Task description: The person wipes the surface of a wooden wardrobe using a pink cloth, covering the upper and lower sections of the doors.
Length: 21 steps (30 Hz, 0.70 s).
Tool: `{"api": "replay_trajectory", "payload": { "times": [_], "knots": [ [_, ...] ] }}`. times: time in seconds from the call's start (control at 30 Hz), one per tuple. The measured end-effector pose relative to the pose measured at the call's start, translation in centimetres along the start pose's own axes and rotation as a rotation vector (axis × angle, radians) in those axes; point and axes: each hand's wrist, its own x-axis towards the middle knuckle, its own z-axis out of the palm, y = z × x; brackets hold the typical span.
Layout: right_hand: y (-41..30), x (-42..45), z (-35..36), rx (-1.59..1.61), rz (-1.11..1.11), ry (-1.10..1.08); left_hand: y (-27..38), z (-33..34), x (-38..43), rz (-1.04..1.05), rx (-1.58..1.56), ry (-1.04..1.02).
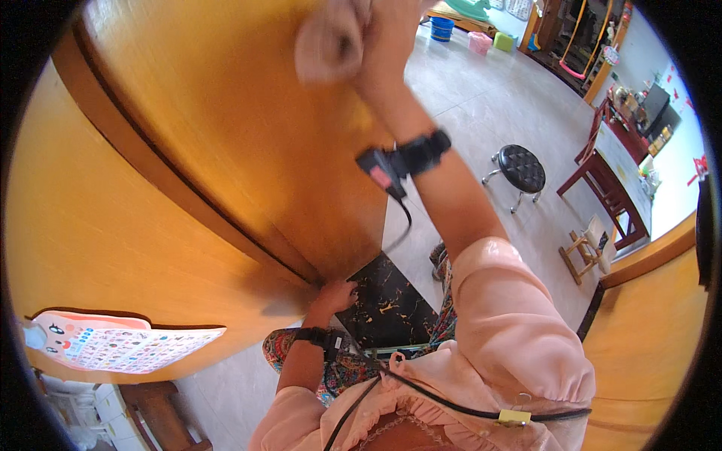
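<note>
My right hand (389,53) is raised at the top of the view, blurred by motion. It grips a bunched pale pink cloth (327,53), which lies against or just in front of a glossy orange-brown wooden door frame panel (237,101). Whether the cloth touches the wood is unclear. Low down, my left hand (337,297) rests by the wooden door (169,237), near the dark gap beside the frame. Its fingers are slightly curled, and their undersides are hidden. Both wrists wear black straps with cables.
A black marble threshold (389,304) lies below me. On the door hangs an illustrated poster (130,344). To the right are a round black stool (514,168), a small folding chair (589,248) and a table (623,163). A blue bucket (441,29) stands far back.
</note>
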Motion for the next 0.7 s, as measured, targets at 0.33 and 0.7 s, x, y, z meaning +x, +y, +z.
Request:
{"api": "replay_trajectory", "payload": {
  "times": [0.33,0.7],
  "knots": [
    [1.7,-24.6,-14.2,0.892,0.731,-0.927,5.5,-3.1,-0.2,0.088,-1.121,0.606],
    [6.8,-21.3,-16.1,1.685,1.262,-0.916,16.7,-26.8,-9.0,0.165,-0.030,1.302]
  ]
}}
